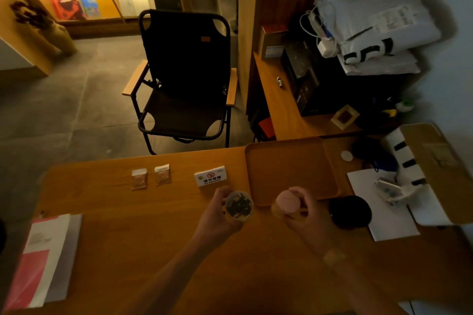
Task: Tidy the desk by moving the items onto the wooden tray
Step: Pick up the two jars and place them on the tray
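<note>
My left hand [217,210] grips a small clear round container of dark dried leaves [239,205], held above the brown wooden desk [143,233] just left of the square wooden tray [291,169], while my right hand [304,210] is wrapped around a small jar with a pale pink lid [288,202] at the tray's near edge. Further left on the desk lie two small clear packets of brownish grains [151,177] side by side, and a white no-smoking sign card [211,176] stands between them and the tray; a black round object [350,212] sits just right of my right hand.
</note>
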The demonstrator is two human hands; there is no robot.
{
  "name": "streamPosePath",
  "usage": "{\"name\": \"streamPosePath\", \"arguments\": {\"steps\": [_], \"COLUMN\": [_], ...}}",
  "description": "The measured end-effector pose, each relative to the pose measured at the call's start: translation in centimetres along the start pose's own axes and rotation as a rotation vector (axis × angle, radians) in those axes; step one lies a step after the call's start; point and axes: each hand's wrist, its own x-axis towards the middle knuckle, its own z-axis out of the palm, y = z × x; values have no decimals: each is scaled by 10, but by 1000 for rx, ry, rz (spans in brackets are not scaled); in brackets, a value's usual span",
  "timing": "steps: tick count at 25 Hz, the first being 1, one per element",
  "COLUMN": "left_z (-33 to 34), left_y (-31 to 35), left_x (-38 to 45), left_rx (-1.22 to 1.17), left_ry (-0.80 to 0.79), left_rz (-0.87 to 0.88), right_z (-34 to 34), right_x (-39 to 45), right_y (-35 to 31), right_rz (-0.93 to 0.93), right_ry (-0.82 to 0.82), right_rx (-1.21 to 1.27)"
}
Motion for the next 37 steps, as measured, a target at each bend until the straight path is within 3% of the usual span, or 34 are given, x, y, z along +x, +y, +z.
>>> {"name": "streamPosePath", "arguments": {"steps": [8,19,37], "left_z": [29,68,72], "left_y": [13,7,-11], "left_x": [40,128,214], "left_rx": [44,97,219], "left_ry": [128,243,275], "left_rz": [-33,-89,-20], "right_z": [-23,-33,-1], "right_x": [70,171,237], "right_y": [13,51,61], "right_rz": [-47,59,22], "right_ry": [-108,-198,-135], "right_rx": [34,99,62]}}
